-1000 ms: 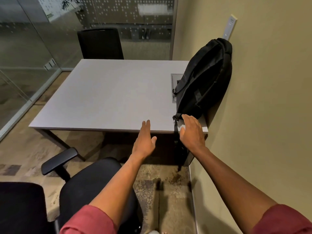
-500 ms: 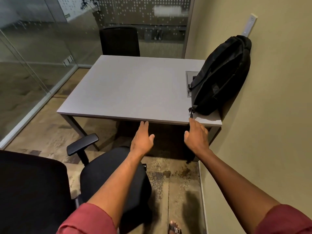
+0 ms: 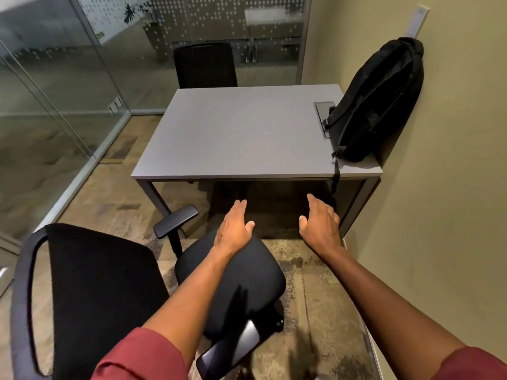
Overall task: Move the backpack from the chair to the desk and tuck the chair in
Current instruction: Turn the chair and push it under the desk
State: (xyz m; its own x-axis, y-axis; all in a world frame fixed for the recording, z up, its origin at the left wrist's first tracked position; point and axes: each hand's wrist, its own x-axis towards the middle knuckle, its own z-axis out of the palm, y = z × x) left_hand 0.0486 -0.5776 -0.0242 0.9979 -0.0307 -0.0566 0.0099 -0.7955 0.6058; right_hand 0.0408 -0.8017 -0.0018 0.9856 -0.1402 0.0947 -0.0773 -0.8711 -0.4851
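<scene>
The black backpack (image 3: 378,100) stands on the grey desk (image 3: 236,138) at its right end, leaning against the beige wall, with one strap hanging over the front edge. A black office chair (image 3: 230,281) sits in front of the desk, pulled out, its seat bare and its mesh backrest (image 3: 90,294) at the lower left. My left hand (image 3: 234,229) hovers over the front of the seat, fingers apart and holding nothing. To the right of the seat, above the floor, my right hand (image 3: 321,226) is also open and holds nothing.
A second black chair (image 3: 205,64) stands behind the desk. Glass partitions (image 3: 55,105) close the room on the left and at the back. The beige wall (image 3: 452,187) runs close along the right. A cable hatch (image 3: 323,111) is set into the desk by the backpack.
Both hands have drawn back from the desk's front edge and the backpack to above the chair seat. The view has pulled back, so more of the chair shows.
</scene>
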